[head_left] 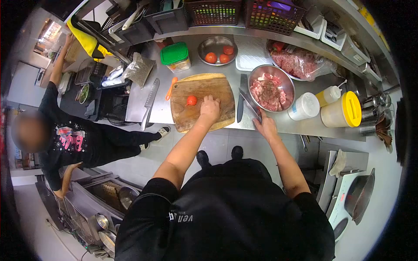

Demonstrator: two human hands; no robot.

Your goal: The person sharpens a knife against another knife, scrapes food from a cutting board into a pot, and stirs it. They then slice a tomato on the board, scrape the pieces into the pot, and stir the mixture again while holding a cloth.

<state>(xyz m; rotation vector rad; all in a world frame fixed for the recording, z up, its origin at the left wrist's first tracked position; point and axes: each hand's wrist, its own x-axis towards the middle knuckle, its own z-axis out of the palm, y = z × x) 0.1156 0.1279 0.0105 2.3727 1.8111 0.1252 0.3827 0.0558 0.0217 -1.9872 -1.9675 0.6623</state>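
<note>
A brown wooden cutting board (185, 115) lies on the steel counter with one red tomato (191, 100) on it. Just right of the tomato, my left hand (210, 108) rests on the board, fingers down and nothing visible in them. My right hand (266, 127) is at the counter's front edge, closed round the handle of a knife (249, 103). That knife slants between a second, dark-handled knife (241, 98) and a steel bowl of seasoned meat pieces (272, 89). An orange peeler (171, 88) lies beside the board's left edge.
Behind the board are a green-lidded tub (174, 54) and a bowl of tomatoes (217, 50). A large knife (150, 102) lies left. At right stand a white jar (304, 106), a yellow-lidded container (342, 109) and bagged minced meat (300, 63). Another person (72, 126) stands at left.
</note>
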